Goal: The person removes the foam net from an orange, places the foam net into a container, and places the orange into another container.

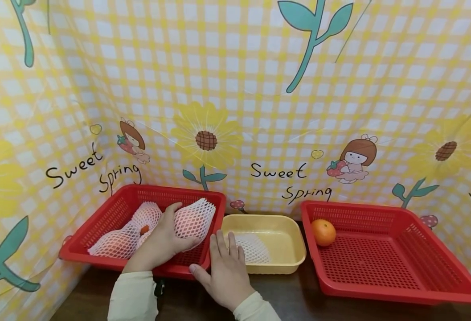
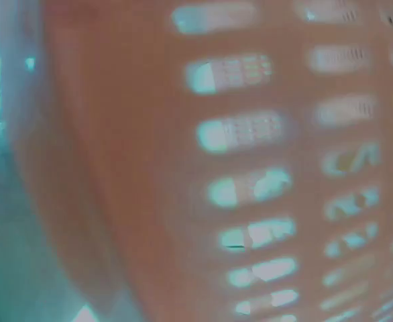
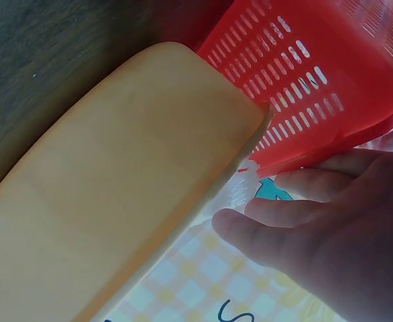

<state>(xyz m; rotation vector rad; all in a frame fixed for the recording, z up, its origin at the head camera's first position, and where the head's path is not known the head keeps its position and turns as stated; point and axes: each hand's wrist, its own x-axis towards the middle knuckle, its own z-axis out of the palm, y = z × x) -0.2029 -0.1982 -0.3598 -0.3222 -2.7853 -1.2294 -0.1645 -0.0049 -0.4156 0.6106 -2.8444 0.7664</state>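
My left hand (image 1: 164,240) reaches into the left red basket (image 1: 116,198) and grips a round fruit in a white foam net (image 1: 194,219), thumb at its near side and fingers at its far side. Beside that hand lie more net-wrapped fruits (image 1: 116,244), pinkish through the mesh. My right hand (image 1: 228,274) lies with fairly straight fingers at the basket's right rim, overlapping the yellow basin (image 1: 287,269). Inside the basin is a white foam net (image 1: 255,248), partly behind the right fingers. The left wrist view shows only blurred basket slots (image 2: 243,131).
To the right of the basin stands a second red basket (image 1: 379,292), with a bare orange (image 1: 323,232) in its left corner. All three containers sit on a dark table (image 1: 287,298), against a yellow checked cloth (image 1: 251,133) with printed flowers.
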